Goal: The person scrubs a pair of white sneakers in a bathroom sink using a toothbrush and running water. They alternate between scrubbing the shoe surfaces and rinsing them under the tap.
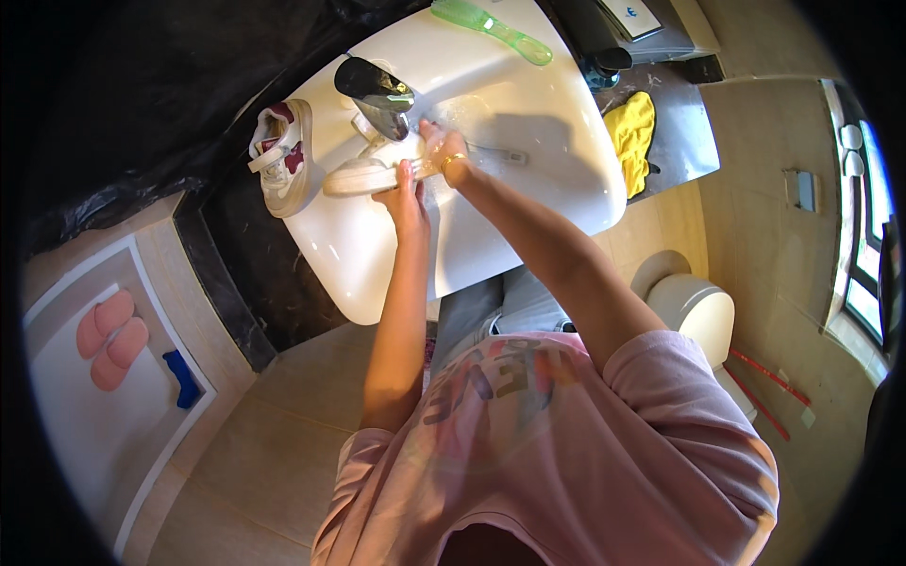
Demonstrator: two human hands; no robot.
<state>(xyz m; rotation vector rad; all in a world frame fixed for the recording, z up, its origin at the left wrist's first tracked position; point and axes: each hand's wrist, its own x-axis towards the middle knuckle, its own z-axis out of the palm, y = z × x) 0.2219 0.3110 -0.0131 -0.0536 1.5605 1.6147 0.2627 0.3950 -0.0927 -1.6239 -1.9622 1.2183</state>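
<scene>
Over the white washbasin (377, 255), a wet white sneaker (359, 179) lies on its side below a dark, shiny faucet (377, 94), its toe pointing left. My left hand (406, 196) grips the sneaker's near side, thumb up along the sole edge. At the heel end, my right hand (444, 151) is closed against the shoe, wet, with a gold bracelet at the wrist; some of its fingers are hidden by the shoe and splashing water. A second sneaker (281, 160), white with dark red patches and a strap, stands on the counter left of the basin.
A green brush (495, 30) rests on the basin's far rim. Right of it are a dark bottle (604, 68) and a yellow cloth (630, 132). A toilet (694, 307) stands at the right. Pink slippers (113, 338) and a blue item (181, 379) lie at the lower left.
</scene>
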